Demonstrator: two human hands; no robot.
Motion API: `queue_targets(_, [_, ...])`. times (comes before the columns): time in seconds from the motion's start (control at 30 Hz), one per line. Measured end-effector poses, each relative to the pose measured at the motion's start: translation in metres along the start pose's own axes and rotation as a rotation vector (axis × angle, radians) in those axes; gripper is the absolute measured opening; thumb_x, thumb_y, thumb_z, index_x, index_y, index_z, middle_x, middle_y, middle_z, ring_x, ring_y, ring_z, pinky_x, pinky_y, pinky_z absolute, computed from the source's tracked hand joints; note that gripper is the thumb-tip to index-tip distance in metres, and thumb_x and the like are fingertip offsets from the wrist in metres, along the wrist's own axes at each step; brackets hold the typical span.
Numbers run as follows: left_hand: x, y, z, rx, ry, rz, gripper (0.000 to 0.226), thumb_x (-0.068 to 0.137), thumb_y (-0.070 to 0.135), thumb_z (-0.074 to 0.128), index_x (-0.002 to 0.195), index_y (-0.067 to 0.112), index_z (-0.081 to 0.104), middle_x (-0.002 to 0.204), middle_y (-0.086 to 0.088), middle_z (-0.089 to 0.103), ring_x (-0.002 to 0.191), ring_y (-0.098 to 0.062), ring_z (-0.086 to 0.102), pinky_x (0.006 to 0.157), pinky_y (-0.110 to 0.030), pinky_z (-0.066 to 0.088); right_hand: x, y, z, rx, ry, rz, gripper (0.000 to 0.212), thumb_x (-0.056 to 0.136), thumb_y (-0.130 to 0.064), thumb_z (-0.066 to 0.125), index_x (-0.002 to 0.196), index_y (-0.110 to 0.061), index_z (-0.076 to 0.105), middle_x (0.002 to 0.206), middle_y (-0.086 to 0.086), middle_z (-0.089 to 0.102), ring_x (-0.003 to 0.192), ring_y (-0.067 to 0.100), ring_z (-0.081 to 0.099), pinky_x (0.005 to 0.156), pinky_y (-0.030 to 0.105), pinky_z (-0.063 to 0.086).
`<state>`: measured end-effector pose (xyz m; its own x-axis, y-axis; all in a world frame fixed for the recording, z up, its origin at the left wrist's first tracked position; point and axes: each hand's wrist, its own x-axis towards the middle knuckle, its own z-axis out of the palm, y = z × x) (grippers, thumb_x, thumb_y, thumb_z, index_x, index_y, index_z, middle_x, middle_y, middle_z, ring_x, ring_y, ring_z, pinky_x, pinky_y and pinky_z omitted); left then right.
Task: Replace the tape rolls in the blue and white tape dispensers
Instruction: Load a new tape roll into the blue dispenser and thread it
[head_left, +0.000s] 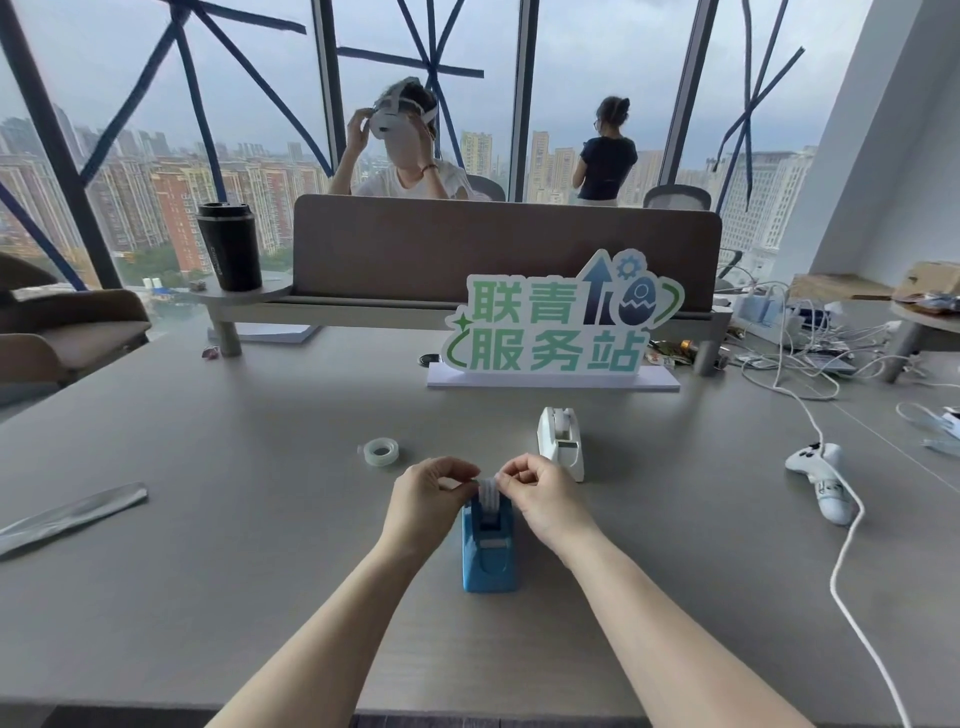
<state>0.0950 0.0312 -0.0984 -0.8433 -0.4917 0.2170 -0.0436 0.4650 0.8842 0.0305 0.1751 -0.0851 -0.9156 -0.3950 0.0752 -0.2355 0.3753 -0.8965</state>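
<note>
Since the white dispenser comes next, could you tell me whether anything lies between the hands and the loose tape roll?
Nothing visible does. The loose tape roll lies alone on bare table, just beyond the left hand. Both hands, right hand included, pinch the roll in the blue dispenser.

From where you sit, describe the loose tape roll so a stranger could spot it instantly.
Start at the big green-lettered sign standing mid-desk, then come toward the near edge and left. The loose tape roll lies flat on the grey desk, left of the hands and the blue tape dispenser. It is the only clear ring lying by itself, outside any dispenser.
</note>
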Motion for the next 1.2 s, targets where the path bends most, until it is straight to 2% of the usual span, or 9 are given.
queue_targets(0.17, [-0.002, -0.010, 0.002, -0.030, 0.001, 0.017, 0.034, 0.082, 0.007, 0.068, 0.076, 0.040, 0.074, 0.089, 0.006, 0.073, 0.082, -0.017, 0.070, 0.075, -0.035, 0.058, 0.004, -0.004, 0.000, -0.053, 0.006, -0.052, 0.011, 0.088, -0.026, 0.066, 0.080, -0.018, 0.067, 0.071, -0.007, 0.060, 0.068, 0.011, 0.054, 0.070, 0.028, 0.048])
queue_targets(0.33, [-0.002, -0.010, 0.002, -0.041, 0.009, 0.024, 0.037, 0.085, 0.008, 0.063, 0.077, 0.042, 0.074, 0.092, 0.008, 0.072, 0.086, -0.016, 0.070, 0.078, -0.038, 0.059, -0.004, 0.001, -0.004, -0.076, 0.040, -0.130, 0.016, 0.092, -0.021, 0.061, 0.090, -0.021, 0.076, 0.086, -0.010, 0.073, 0.079, -0.001, 0.063, 0.067, 0.008, 0.043])
queue_targets(0.4, [-0.003, -0.009, 0.003, -0.030, 0.005, 0.020, 0.032, 0.085, 0.008, 0.062, 0.083, 0.037, 0.077, 0.094, 0.012, 0.072, 0.087, -0.014, 0.069, 0.080, -0.038, 0.059, -0.007, 0.003, -0.007, -0.113, -0.002, -0.156, 0.018, 0.093, -0.017, 0.059, 0.098, -0.020, 0.077, 0.099, -0.010, 0.073, 0.089, -0.001, 0.063, 0.076, 0.002, 0.042])
queue_targets(0.5, [-0.004, -0.008, 0.003, -0.012, -0.006, 0.004, 0.029, 0.085, 0.009, 0.061, 0.091, 0.031, 0.078, 0.096, 0.015, 0.071, 0.088, -0.014, 0.069, 0.082, -0.040, 0.058, -0.008, 0.003, -0.011, -0.173, -0.108, -0.161, 0.026, 0.095, -0.017, 0.056, 0.116, -0.018, 0.070, 0.121, -0.006, 0.067, 0.109, 0.000, 0.057, 0.095, 0.011, 0.039])
queue_targets(0.6, [-0.004, -0.008, 0.002, 0.014, -0.019, 0.010, 0.032, 0.083, 0.008, 0.059, 0.091, 0.033, 0.077, 0.099, 0.016, 0.072, 0.089, -0.012, 0.069, 0.084, -0.040, 0.058, -0.011, 0.003, -0.014, -0.201, -0.175, -0.160, 0.035, 0.094, -0.024, 0.058, 0.128, -0.019, 0.062, 0.133, -0.006, 0.060, 0.121, 0.003, 0.051, 0.096, 0.012, 0.033])
queue_targets(0.73, [-0.004, -0.006, 0.003, 0.033, -0.013, 0.016, 0.032, 0.083, 0.007, 0.059, 0.092, 0.031, 0.078, 0.097, 0.015, 0.073, 0.087, -0.012, 0.069, 0.084, -0.041, 0.058, -0.015, 0.004, -0.019, -0.275, -0.149, -0.250, 0.037, 0.082, -0.035, 0.070, 0.118, -0.035, 0.062, 0.119, -0.014, 0.063, 0.114, 0.005, 0.054, 0.096, 0.025, 0.044])
queue_targets(0.83, [-0.004, -0.008, 0.004, 0.043, -0.010, 0.017, 0.031, 0.082, 0.007, 0.059, 0.092, 0.030, 0.078, 0.095, 0.015, 0.072, 0.088, -0.011, 0.069, 0.087, -0.042, 0.057, -0.014, 0.002, -0.018, -0.384, -0.086, -0.349, 0.026, 0.080, -0.033, 0.074, 0.105, -0.031, 0.066, 0.103, -0.017, 0.062, 0.103, 0.007, 0.055, 0.089, 0.029, 0.047])
queue_targets(1.03, [-0.005, -0.010, 0.004, 0.021, -0.008, 0.017, 0.031, 0.080, 0.009, 0.058, 0.088, 0.034, 0.077, 0.093, 0.016, 0.073, 0.088, -0.010, 0.069, 0.086, -0.045, 0.057, -0.007, -0.001, -0.009, -0.477, 0.018, -0.483, 0.006, 0.083, -0.026, 0.069, 0.088, -0.026, 0.073, 0.092, -0.013, 0.072, 0.090, 0.011, 0.061, 0.079, 0.036, 0.053])
queue_targets(1.2, [-0.007, -0.009, 0.002, -0.009, -0.033, -0.014, 0.050, 0.078, 0.006, 0.053, 0.079, 0.053, 0.070, 0.095, 0.014, 0.074, 0.080, -0.009, 0.063, 0.089, -0.043, 0.057, -0.009, -0.004, -0.007, -0.514, 0.074, -0.545, 0.008, 0.088, -0.022, 0.065, 0.083, -0.021, 0.072, 0.089, -0.012, 0.070, 0.088, 0.012, 0.058, 0.073, 0.032, 0.052])
